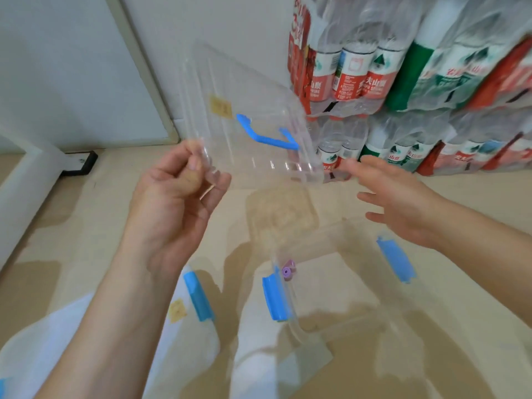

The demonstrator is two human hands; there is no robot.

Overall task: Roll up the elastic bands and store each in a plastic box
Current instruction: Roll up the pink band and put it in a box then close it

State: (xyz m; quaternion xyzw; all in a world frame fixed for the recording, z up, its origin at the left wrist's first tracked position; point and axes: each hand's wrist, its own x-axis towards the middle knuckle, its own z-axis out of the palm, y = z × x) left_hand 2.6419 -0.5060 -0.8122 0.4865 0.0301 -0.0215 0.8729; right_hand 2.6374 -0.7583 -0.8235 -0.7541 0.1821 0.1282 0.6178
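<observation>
My left hand [178, 194] pinches the near corner of a clear plastic lid [244, 110] with a blue handle [266, 135], holding it tilted in the air. Below it stands an open clear plastic box [342, 286] with blue side latches. A small rolled purple elastic band [288, 271] lies inside the box near its left wall. My right hand [400, 203] hovers above the box's far right side, fingers spread and holding nothing, just short of the lid's right edge.
A second clear box with a blue latch [198, 295] and a yellow sticker sits at the lower left. Shrink-wrapped packs of water bottles [403, 82] are stacked at the back right. A white panel [72, 67] leans against the wall on the left.
</observation>
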